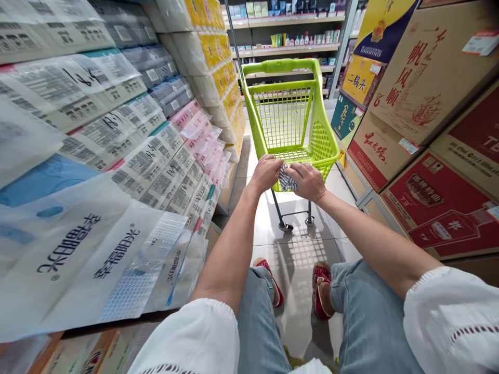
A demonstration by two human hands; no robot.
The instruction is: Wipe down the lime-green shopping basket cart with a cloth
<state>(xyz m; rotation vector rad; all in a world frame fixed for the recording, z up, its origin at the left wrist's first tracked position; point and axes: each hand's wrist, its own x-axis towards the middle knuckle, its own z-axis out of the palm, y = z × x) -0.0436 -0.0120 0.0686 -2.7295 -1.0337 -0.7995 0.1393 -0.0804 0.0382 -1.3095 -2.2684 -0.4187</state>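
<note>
My left hand (267, 174) and my right hand (307, 180) are close together in front of me, fingers curled. Between them is a crumpled grey-and-white striped cloth (287, 179), pinched from both sides. Right behind the hands, in the middle of the aisle, stands a bright green plastic shopping cart (329, 140). Its basket shows nothing inside. The hands overlap the near edge of the basket in view; I cannot tell if they touch it. My fingertips are partly hidden by the cloth.
Packs of white paper goods (117, 249) are stacked along the left, with yellow-wrapped packs (218, 67) farther on. Printed cartons (413, 72) line the right side. Shelves with bottles and boxes (294, 50) stand at the far end. Tiled floor (268, 223) runs between.
</note>
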